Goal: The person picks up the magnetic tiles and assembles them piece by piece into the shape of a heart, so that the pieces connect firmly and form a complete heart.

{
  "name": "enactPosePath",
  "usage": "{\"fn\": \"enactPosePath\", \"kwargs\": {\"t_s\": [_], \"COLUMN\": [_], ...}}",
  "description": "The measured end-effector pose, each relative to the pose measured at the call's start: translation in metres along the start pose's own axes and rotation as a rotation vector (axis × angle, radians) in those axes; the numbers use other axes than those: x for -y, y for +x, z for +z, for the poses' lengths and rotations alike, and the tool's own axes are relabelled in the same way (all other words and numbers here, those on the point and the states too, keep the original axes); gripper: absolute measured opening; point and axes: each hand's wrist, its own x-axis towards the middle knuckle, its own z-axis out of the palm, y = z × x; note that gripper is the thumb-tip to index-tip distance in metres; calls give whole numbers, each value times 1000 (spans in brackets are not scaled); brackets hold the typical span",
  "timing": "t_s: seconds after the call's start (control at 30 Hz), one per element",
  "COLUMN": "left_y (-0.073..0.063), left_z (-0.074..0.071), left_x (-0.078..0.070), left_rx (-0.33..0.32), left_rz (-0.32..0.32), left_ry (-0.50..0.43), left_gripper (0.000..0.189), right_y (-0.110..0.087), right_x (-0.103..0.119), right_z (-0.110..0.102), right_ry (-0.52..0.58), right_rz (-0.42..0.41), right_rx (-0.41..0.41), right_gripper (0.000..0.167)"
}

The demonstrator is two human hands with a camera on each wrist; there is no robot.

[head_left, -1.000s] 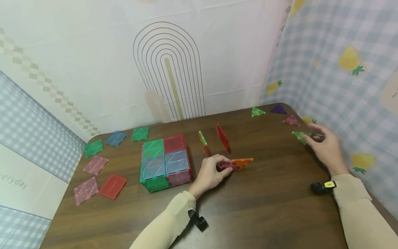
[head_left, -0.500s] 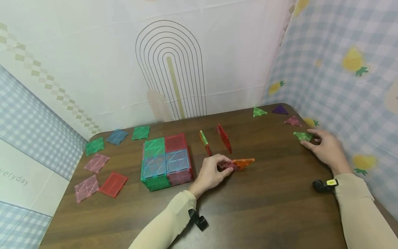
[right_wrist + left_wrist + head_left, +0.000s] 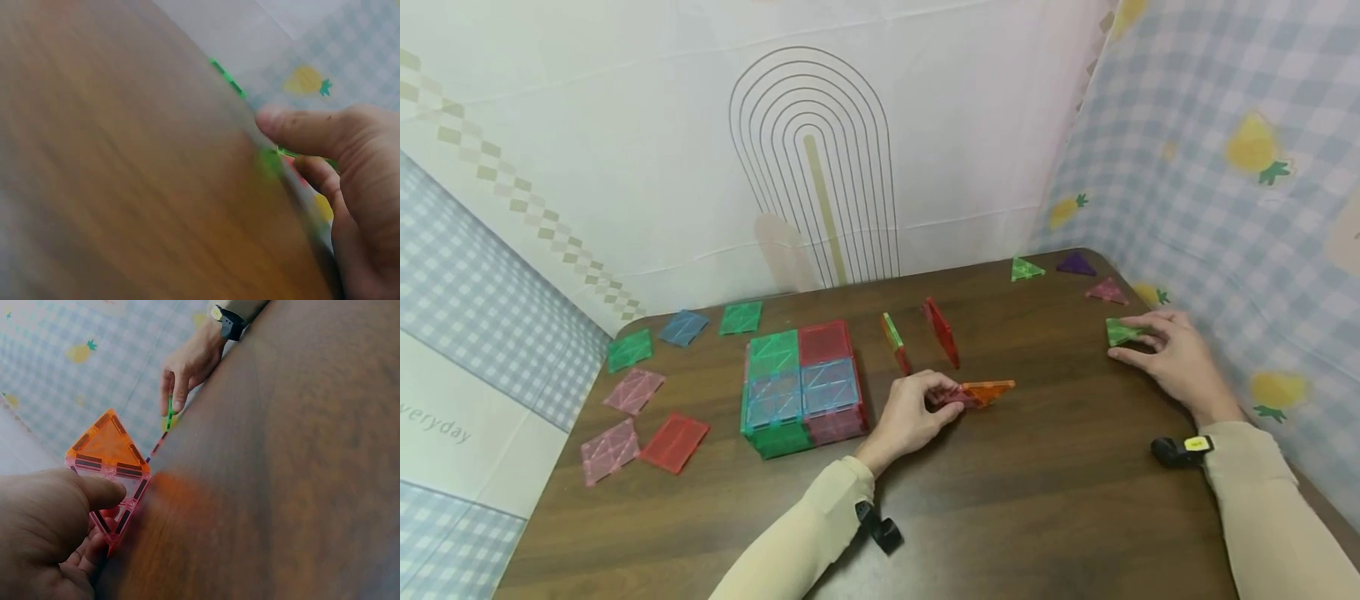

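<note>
My left hand (image 3: 913,417) pinches a pink see-through triangle magnetic tile (image 3: 139,492) between thumb and fingers, close over the wooden table. An orange triangle magnetic tile (image 3: 108,442) is joined to it edge to edge and sticks out to the right of the hand in the head view. At the table's right side, my right hand (image 3: 1176,354) pinches a light green triangle magnetic tile (image 3: 1119,332), its fingers partly covering it. The left wrist view shows this green tile (image 3: 170,415) edge-on and upright, below the right fingertips.
A box of coloured square tiles (image 3: 801,392) stands left of the left hand. A green-and-red tile pair (image 3: 895,343) and a red tile (image 3: 940,333) stand on edge behind it. Loose squares, including a red one (image 3: 674,443), lie left; purple (image 3: 1077,264) and pink (image 3: 1107,291) triangles lie back right.
The right hand has turned the green triangle tile, and its fingers now cover more of it. The left hand holds its tiles in the same place.
</note>
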Motion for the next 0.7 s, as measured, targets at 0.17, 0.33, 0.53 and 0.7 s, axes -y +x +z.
{"fn": "enactPosePath", "kwargs": {"t_s": [0.17, 0.33, 0.53, 0.7], "left_y": [0, 1, 1, -1], "left_z": [-4, -5, -2, -7], "left_x": [-11, -14, -8, -13], "left_rx": [1, 3, 1, -8], "left_rz": [7, -2, 7, -5], "left_ry": [-11, -30, -21, -34], "left_gripper": [13, 13, 13, 13], "right_y": [-3, -1, 5, 12], "right_x": [5, 11, 22, 33], "right_z": [7, 12, 22, 31], "right_ry": [13, -37, -105, -130], "right_rz": [-121, -235, -219, -128], "right_rx": [-46, -41, 76, 93], "right_gripper": [13, 22, 46, 51]}}
